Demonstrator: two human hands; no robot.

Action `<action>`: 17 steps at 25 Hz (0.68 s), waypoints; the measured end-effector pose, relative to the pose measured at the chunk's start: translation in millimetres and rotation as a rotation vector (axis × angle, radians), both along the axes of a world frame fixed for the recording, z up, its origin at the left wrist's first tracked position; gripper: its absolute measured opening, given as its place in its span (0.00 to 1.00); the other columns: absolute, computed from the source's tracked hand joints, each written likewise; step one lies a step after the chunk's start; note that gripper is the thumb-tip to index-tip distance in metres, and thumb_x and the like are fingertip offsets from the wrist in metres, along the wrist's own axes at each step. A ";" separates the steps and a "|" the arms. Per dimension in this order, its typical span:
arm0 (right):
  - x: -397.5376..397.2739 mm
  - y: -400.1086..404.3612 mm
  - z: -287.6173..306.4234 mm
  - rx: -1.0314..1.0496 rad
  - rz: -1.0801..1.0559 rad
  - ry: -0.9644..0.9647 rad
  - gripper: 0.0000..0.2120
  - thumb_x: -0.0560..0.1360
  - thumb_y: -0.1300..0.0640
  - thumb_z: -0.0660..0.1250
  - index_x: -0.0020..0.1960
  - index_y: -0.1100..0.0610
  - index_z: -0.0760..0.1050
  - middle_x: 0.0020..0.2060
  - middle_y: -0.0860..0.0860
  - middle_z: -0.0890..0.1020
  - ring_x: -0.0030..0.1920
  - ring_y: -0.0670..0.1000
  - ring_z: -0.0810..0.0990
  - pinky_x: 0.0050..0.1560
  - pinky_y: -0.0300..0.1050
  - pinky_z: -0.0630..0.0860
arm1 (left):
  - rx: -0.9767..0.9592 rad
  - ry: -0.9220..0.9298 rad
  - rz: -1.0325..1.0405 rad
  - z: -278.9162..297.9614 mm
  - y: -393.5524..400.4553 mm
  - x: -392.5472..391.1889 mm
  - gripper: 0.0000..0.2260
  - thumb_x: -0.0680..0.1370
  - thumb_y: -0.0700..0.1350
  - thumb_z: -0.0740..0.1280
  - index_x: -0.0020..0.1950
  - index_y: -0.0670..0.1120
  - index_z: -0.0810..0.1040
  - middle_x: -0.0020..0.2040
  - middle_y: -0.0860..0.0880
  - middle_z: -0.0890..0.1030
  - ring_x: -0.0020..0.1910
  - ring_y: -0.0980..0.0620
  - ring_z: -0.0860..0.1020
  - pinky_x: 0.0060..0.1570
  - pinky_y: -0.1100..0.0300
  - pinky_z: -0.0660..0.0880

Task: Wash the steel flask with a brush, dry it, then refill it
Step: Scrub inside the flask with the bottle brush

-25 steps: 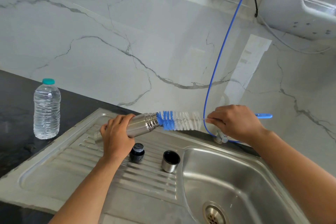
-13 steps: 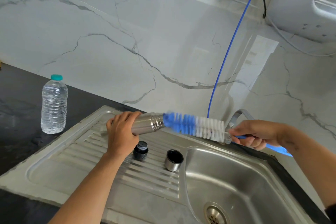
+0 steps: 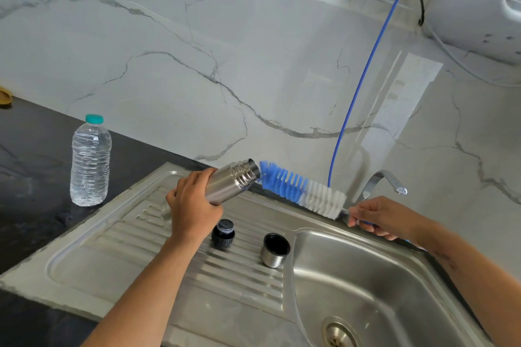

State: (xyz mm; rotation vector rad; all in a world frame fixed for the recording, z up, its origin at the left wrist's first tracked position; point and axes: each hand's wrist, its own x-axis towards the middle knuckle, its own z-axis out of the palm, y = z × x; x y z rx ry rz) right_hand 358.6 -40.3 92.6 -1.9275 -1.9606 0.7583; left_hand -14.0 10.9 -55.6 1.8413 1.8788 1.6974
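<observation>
My left hand [image 3: 191,205] grips the steel flask [image 3: 231,184] around its body, tilted with the open mouth pointing up and right, above the sink's drainboard. My right hand [image 3: 380,218] holds the handle of a bottle brush [image 3: 301,189] with blue and white bristles. The brush lies fully outside the flask, its blue tip just at the mouth. The flask's black stopper [image 3: 223,234] and its steel cup lid [image 3: 275,249] stand on the drainboard below.
A plastic water bottle [image 3: 90,160] with a teal cap stands on the dark counter at the left. The steel sink basin [image 3: 366,290] is at the lower right, with the tap [image 3: 383,180] behind it. A blue hose [image 3: 366,70] hangs down the marble wall.
My right hand has pulled the brush out of the flask to the right, until the whole bristle head is free. The flask's mouth has tipped upward slightly.
</observation>
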 end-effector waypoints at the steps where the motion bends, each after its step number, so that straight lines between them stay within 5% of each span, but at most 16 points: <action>1: -7.1 3.7 -6.7 0.047 0.021 -0.021 0.15 0.83 0.51 0.64 0.43 0.54 0.84 0.29 0.50 0.73 0.25 0.46 0.66 0.27 0.38 0.63 | 0.001 -0.034 -0.002 2.0 -0.9 -0.2 0.36 0.60 0.36 0.78 0.67 0.52 0.76 0.57 0.52 0.79 0.58 0.45 0.75 0.55 0.45 0.67; 6: -57.7 44.6 -52.9 0.216 0.102 -0.195 0.11 0.81 0.52 0.69 0.40 0.48 0.82 0.29 0.45 0.81 0.29 0.38 0.74 0.36 0.32 0.70 | 0.036 -0.224 -0.013 10.3 -5.8 -4.9 0.35 0.61 0.38 0.78 0.67 0.53 0.75 0.54 0.55 0.78 0.54 0.47 0.75 0.56 0.42 0.73; 9: -82.8 89.1 -77.3 0.234 0.124 -0.220 0.09 0.80 0.52 0.69 0.43 0.52 0.83 0.34 0.49 0.85 0.34 0.44 0.77 0.42 0.41 0.73 | 0.023 -0.276 -0.024 11.4 -3.9 -7.6 0.36 0.61 0.38 0.79 0.67 0.56 0.74 0.51 0.59 0.75 0.51 0.53 0.73 0.56 0.40 0.75; 14: -118.0 150.2 -101.5 0.230 0.195 -0.236 0.15 0.81 0.52 0.67 0.36 0.44 0.77 0.37 0.47 0.84 0.39 0.45 0.79 0.43 0.40 0.72 | -0.022 -0.361 -0.072 8.3 0.9 -11.7 0.37 0.61 0.40 0.77 0.66 0.62 0.71 0.52 0.64 0.74 0.52 0.52 0.76 0.55 0.39 0.78; 17: -127.6 175.7 -120.2 0.235 0.193 -0.262 0.12 0.82 0.54 0.66 0.39 0.49 0.79 0.39 0.50 0.85 0.44 0.51 0.82 0.46 0.44 0.75 | -0.030 -0.353 -0.066 8.4 0.7 -11.1 0.37 0.61 0.41 0.77 0.66 0.62 0.70 0.52 0.62 0.74 0.53 0.51 0.76 0.55 0.39 0.78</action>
